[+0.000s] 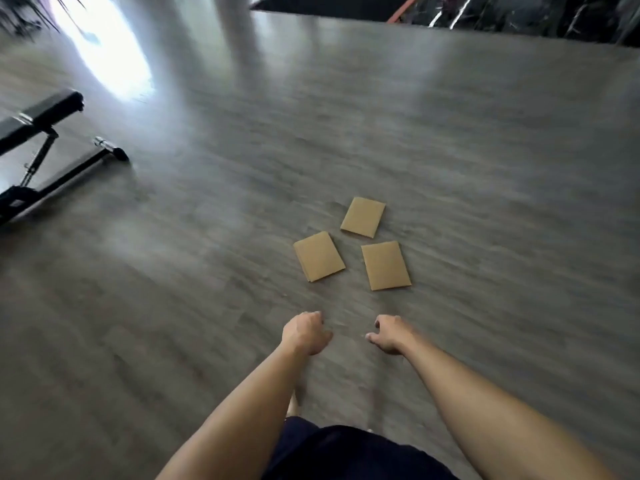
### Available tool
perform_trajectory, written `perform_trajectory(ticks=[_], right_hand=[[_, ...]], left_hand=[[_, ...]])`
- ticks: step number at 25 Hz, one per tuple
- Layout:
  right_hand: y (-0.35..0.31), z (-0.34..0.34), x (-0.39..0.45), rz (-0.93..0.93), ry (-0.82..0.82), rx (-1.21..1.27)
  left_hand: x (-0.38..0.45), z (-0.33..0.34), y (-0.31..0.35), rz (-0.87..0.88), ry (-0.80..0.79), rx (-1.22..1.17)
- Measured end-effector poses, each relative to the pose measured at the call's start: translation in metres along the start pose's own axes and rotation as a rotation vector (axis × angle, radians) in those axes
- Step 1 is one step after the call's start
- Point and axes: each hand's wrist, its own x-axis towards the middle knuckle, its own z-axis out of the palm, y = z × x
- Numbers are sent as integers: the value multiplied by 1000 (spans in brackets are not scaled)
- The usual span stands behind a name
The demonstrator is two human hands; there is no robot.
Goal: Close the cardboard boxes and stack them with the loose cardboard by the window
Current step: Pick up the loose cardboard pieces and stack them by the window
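Three flat brown cardboard pieces lie close together on the grey wood floor: a left piece [319, 256], a far piece [363, 216] and a right piece [385, 265]. None touches another. My left hand [304, 333] hangs just short of them with its fingers curled in and nothing in it. My right hand [389, 333] is beside it, fingers loosely bent and apart, also holding nothing. Both forearms reach forward from the bottom of the view. No cardboard box is in sight.
A black weight bench [41, 133] stands on the floor at the left. Bright window glare [104, 53] falls on the floor at the upper left. A dark marbled wall [519, 15] runs along the top right. The view is motion-blurred.
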Motion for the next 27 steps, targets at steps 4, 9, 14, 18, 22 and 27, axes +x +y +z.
perform_trajectory(ticks=[4, 9, 14, 18, 22, 27], right_hand=[[-28, -24, 46, 50, -8, -15], [-108, -60, 112, 113, 13, 87], [-211, -100, 175, 109, 19, 120], [-257, -129, 221, 114, 20, 168], [-250, -162, 279, 183, 6, 202], [-238, -215, 342, 261, -15, 280]], left_hand=[[58, -34, -13, 36, -21, 27], [146, -109, -66, 93, -32, 24], [224, -186, -147, 11, -36, 49], [289, -219, -157, 58, -97, 98], [359, -247, -125, 156, -127, 142], [442, -299, -88, 247, -117, 253]])
